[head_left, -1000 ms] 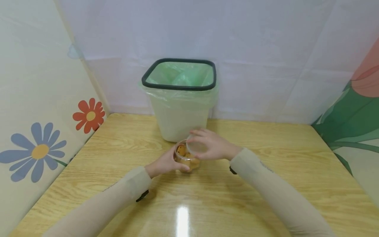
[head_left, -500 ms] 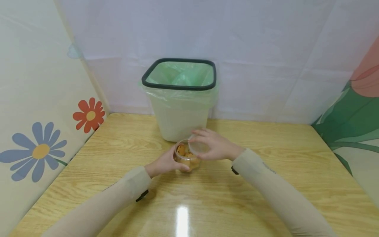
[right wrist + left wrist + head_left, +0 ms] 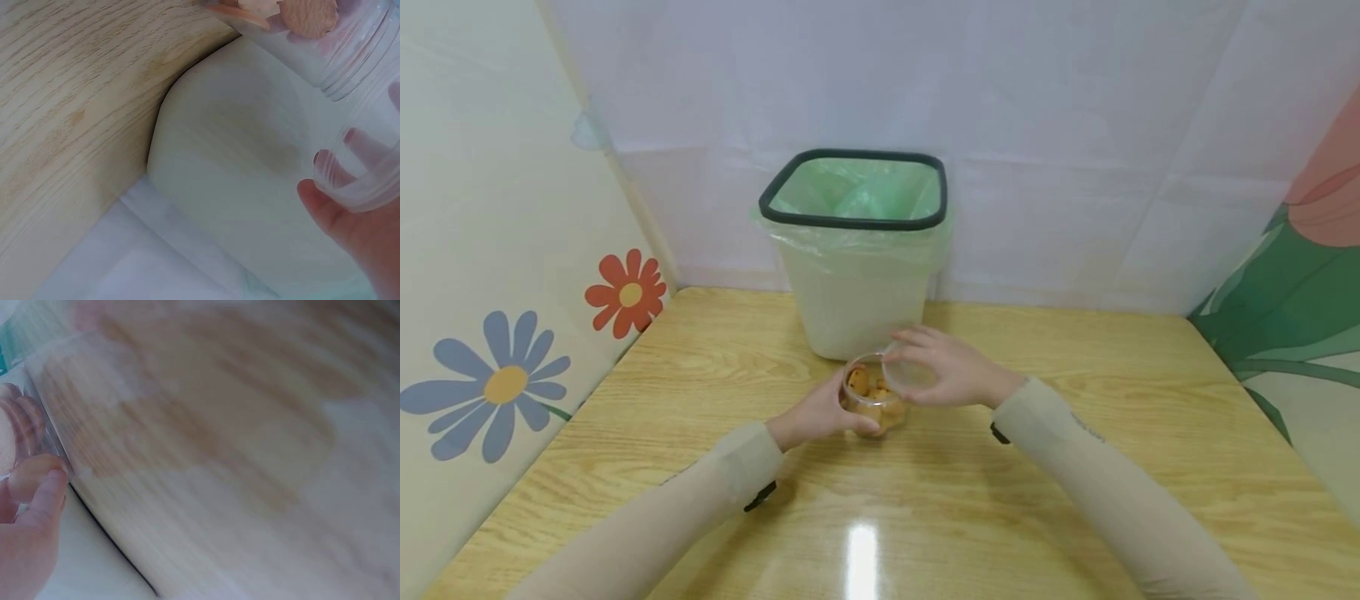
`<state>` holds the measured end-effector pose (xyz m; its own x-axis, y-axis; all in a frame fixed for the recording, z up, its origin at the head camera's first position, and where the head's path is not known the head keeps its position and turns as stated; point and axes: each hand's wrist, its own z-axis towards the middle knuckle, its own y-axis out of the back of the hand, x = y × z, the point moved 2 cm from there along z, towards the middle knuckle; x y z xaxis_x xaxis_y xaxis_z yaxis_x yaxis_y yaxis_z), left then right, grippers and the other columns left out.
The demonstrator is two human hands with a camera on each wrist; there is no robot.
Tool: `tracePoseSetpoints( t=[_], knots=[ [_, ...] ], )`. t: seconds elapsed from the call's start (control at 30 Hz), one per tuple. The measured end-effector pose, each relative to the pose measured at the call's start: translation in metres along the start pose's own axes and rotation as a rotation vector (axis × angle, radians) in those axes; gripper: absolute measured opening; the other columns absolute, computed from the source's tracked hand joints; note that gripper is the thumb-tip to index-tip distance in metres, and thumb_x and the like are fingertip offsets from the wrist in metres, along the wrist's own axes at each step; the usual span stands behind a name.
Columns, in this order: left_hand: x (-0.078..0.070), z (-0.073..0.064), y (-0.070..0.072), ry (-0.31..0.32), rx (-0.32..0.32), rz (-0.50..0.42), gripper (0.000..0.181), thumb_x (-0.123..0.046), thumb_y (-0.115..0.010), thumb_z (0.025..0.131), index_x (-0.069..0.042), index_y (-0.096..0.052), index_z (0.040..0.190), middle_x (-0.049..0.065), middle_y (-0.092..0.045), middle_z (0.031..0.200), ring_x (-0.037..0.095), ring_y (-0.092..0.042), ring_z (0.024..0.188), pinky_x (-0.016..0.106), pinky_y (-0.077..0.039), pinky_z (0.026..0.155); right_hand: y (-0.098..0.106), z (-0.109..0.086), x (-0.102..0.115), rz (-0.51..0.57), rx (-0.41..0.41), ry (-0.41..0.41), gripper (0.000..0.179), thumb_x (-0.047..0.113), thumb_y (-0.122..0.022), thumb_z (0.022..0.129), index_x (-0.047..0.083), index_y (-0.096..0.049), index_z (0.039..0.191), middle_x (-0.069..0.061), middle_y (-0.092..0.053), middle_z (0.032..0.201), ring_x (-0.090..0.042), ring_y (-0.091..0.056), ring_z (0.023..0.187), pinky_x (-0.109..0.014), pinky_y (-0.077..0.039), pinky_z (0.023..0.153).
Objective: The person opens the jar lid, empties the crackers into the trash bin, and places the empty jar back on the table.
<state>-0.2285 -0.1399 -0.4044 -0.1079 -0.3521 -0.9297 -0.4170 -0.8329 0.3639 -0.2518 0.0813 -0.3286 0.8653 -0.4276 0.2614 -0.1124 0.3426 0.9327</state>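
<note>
In the head view my left hand (image 3: 817, 414) grips a clear plastic jar (image 3: 872, 402) from its left side, thumb across the near side. Several round brown cookies (image 3: 859, 381) lie inside, and the jar's mouth is uncovered. A clear round lid (image 3: 904, 377) is pinched in my right hand (image 3: 953, 371), tilted on edge close to the right of the jar's rim. The right wrist view shows the lid (image 3: 369, 181) apart from the threaded neck of the jar (image 3: 350, 72). My left thumb shows at the left edge of the left wrist view, against the jar.
Directly behind the jar stands a white trash bin (image 3: 857, 292) with a black rim (image 3: 853, 222) and a green liner bag (image 3: 820, 187). Wood-grain table (image 3: 1075, 400) surrounds the hands. A pale curtain (image 3: 1060, 167) hangs behind, and flower-printed panels (image 3: 527, 208) flank both sides.
My right hand has shifted slightly to the right with the lid, widening the opening over the jar. The left hand and jar have stayed in place.
</note>
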Motion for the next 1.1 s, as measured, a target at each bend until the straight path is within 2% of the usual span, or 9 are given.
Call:
tracePoseSetpoints(
  t=[0.33,0.8,1.1],
  knots=[
    [0.001,0.001,-0.001,-0.025,0.003,-0.011,0.103,-0.011,-0.085,0.081,-0.007,-0.018,0.16,0.017,-0.037,0.157,0.035,-0.035,0.144,0.054,-0.022,0.12,0.0,-0.006,-0.003,0.001,0.004,-0.018,0.052,0.029,-0.07,0.086,0.007,-0.061,0.133,-0.026,-0.046,0.149,-0.045,-0.043,0.137,-0.063,-0.031,0.114],
    [0.004,0.001,0.0,0.017,-0.01,0.01,0.107,-0.015,-0.087,0.08,-0.006,-0.016,0.16,0.018,-0.03,0.161,0.036,-0.027,0.148,0.055,-0.021,0.121,0.002,-0.013,-0.006,0.004,0.004,-0.041,0.052,0.028,-0.069,0.086,0.007,-0.061,0.133,-0.026,-0.045,0.151,-0.047,-0.042,0.138,-0.064,-0.028,0.115],
    [0.003,0.002,0.0,0.002,-0.011,-0.002,0.104,-0.013,-0.086,0.08,-0.006,-0.019,0.159,0.019,-0.037,0.157,0.036,-0.034,0.145,0.054,-0.023,0.12,0.004,-0.017,-0.008,-0.006,-0.005,-0.039,0.052,0.026,-0.07,0.085,0.006,-0.062,0.133,-0.026,-0.046,0.15,-0.046,-0.043,0.136,-0.064,-0.031,0.113]
  ],
)
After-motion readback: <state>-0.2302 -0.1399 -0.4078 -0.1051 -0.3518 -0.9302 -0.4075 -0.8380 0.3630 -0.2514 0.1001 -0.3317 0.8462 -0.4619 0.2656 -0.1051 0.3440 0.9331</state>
